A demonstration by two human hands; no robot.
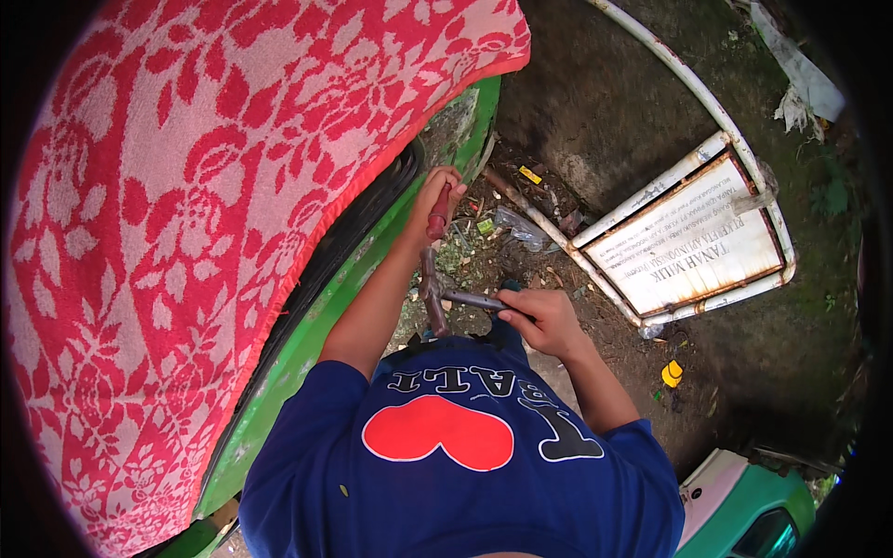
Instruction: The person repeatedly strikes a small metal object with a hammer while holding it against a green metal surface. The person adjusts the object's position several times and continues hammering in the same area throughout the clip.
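Note:
My left hand (433, 197), up beside the green edge on the left, is closed around a red-handled tool (437, 223). Its far end is hidden, so I cannot tell its exact kind. My right hand (547, 323) grips the dark handle of a hammer (433, 293). The rusty hammer head lies just below the butt of the red handle; whether the two touch is unclear.
A red and pink patterned blanket (205, 186) covers the left side, over a green panel (321, 321) with a black rubber strip. To the right lies a rusty white pipe frame with a sign board (688, 237). Litter (526, 228) and a yellow scrap (672, 374) dot the ground.

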